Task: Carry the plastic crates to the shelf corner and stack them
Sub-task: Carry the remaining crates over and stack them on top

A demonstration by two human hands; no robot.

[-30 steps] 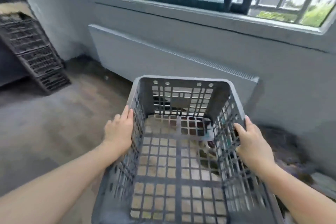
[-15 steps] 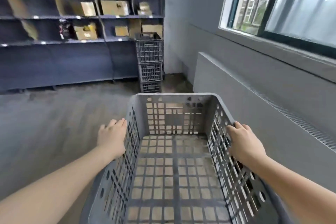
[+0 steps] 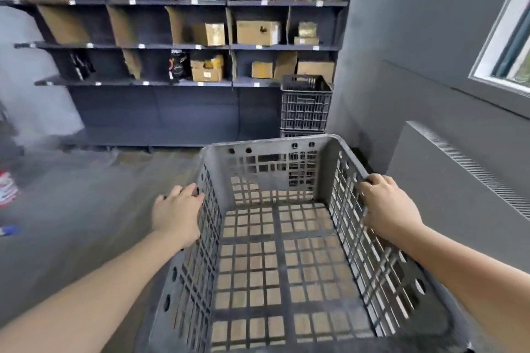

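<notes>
Both bare forearms reach forward and converge slightly, the left hand (image 3: 177, 213) pressed flat with fingers curled over the crate (image 3: 275, 252) wall between the hands, the right hand (image 3: 387, 208) gripping the opposite rim, knuckles up.

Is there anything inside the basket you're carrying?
Empty. Through the gray crate only its bare grid bottom and the floor below show.

Two bare forearms, no sleeves, hands (image 3: 176, 216) unadorned
</notes>
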